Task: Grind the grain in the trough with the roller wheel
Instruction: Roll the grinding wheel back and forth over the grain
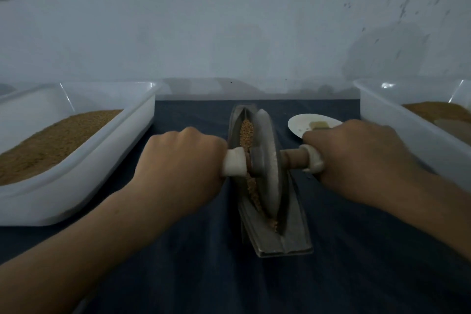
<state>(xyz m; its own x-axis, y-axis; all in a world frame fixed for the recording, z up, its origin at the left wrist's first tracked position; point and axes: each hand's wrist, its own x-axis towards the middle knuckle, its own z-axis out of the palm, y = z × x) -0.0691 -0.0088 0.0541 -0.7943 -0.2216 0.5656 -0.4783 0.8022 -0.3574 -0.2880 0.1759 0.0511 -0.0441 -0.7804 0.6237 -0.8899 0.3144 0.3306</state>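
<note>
A long grey metal trough [293, 237] lies lengthwise on the dark cloth at the centre. Brown grain [247, 132] fills its groove. The grey roller wheel [267, 150] stands on edge in the trough, about midway along it. A wooden axle runs through the wheel, with white wrapping at both ends. My left hand [181, 163] grips the left handle [234, 162]. My right hand [362, 160] grips the right handle [295, 158]. Both fists hide the handle ends.
A white plastic tub [76, 186] with brown grain stands at the left. Another white tub [397, 122] holding brown powder stands at the right. A small white dish [300, 125] with a yellowish lump sits behind my right hand. A grey wall rises close behind.
</note>
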